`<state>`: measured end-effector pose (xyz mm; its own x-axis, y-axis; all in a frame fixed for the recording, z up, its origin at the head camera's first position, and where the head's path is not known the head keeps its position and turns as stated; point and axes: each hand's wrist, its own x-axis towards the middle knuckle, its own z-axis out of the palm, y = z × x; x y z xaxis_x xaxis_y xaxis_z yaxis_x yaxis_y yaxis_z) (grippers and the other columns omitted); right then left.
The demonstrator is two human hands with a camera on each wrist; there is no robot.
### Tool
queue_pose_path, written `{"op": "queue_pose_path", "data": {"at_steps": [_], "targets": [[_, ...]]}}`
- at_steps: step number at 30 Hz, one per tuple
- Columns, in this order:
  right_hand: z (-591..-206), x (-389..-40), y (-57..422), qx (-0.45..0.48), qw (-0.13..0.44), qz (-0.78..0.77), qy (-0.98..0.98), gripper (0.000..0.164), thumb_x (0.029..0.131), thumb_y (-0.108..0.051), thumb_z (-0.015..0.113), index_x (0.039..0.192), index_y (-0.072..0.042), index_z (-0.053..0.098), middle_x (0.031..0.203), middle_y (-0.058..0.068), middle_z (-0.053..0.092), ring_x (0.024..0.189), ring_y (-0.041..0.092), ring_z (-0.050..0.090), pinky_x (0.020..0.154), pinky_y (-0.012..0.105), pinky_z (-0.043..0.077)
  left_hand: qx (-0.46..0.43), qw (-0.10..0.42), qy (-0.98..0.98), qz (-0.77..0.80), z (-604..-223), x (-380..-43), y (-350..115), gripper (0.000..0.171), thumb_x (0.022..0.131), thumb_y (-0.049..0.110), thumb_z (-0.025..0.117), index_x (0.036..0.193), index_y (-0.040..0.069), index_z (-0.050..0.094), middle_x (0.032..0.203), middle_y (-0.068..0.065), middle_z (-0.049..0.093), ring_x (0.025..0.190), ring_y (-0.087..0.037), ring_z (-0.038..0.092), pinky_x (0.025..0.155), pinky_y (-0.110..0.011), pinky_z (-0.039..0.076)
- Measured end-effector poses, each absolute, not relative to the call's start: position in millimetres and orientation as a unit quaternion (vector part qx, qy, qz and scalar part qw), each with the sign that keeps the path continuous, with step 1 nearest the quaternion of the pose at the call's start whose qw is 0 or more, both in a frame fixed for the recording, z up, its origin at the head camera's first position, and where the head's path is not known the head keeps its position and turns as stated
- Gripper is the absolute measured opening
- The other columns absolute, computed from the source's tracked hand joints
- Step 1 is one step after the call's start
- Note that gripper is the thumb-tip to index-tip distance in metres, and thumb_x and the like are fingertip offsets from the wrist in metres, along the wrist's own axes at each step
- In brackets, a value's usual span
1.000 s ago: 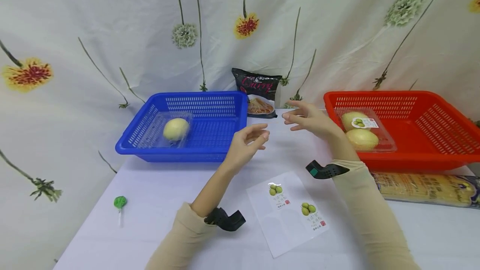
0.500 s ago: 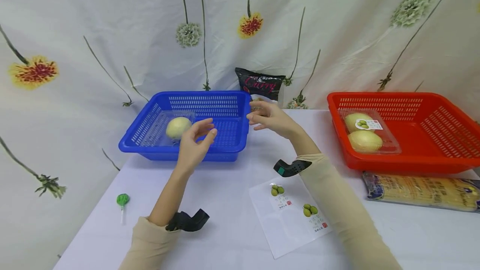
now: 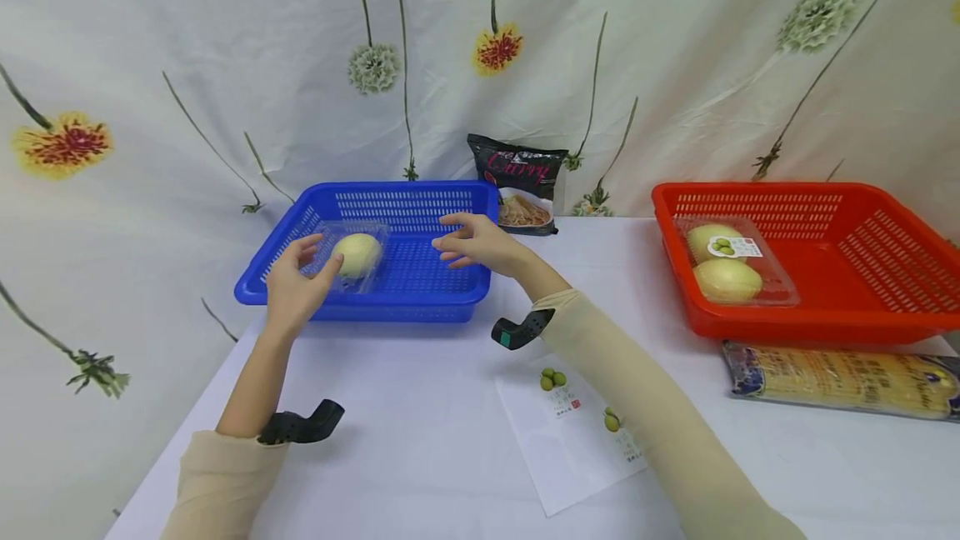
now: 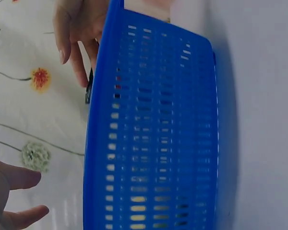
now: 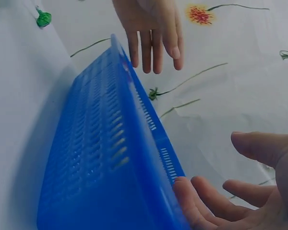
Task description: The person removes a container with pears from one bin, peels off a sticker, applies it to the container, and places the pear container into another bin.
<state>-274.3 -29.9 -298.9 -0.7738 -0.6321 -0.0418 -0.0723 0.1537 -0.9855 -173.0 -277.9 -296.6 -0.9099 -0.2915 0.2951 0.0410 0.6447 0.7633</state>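
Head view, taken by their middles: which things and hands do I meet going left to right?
Left hand, lone pale yellow fruit in the blue basket, right hand, black packet, printed sheet, red basket.

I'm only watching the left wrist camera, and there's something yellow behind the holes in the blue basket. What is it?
Observer: The head view shows what looks like a round, pale yellow fruit in a clear plastic container.
Operator: Ooh! Is there another basket anywhere?
Observer: Yes, a red basket over to the right, with two more yellow fruits in it.
Operator: Is anything lying flat nearby?
Observer: A white sheet with printed pictures lies on the table, partly hidden by the right sleeve.
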Motion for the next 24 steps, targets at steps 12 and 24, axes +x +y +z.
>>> {"op": "queue_pose_path", "data": {"at_steps": [12, 24], "targets": [[-307.7, -266.1, -87.8, -0.173, 0.259, -0.609, 0.73, 0.066, 0.092, -0.016, 0.061, 0.147, -0.004, 0.026, 0.133, 0.02, 0.051, 0.116, 0.035, 0.055, 0.09, 0.039, 0.049, 0.067, 0.1, -0.936, -0.33, -295.8, -185.9, -333.5, 0.071, 0.094, 0.032, 0.053, 0.141, -0.012, 0.024, 0.138, -0.04, 0.03, 0.126, -0.054, 0.031, 0.097, -0.065, 0.032], [-309.7, -257.5, -123.8, -0.143, 0.295, -0.611, 0.72, 0.07, 0.092, -0.016, 0.061, 0.149, -0.008, 0.022, 0.141, 0.019, 0.043, 0.111, 0.034, 0.059, 0.085, 0.036, 0.052, 0.057, -0.016, -0.96, -0.273, -285.5, -212.5, -359.2, 0.079, 0.095, 0.038, 0.051, 0.139, -0.018, 0.018, 0.137, -0.044, 0.023, 0.123, -0.057, 0.029, 0.1, -0.063, 0.029]]}}
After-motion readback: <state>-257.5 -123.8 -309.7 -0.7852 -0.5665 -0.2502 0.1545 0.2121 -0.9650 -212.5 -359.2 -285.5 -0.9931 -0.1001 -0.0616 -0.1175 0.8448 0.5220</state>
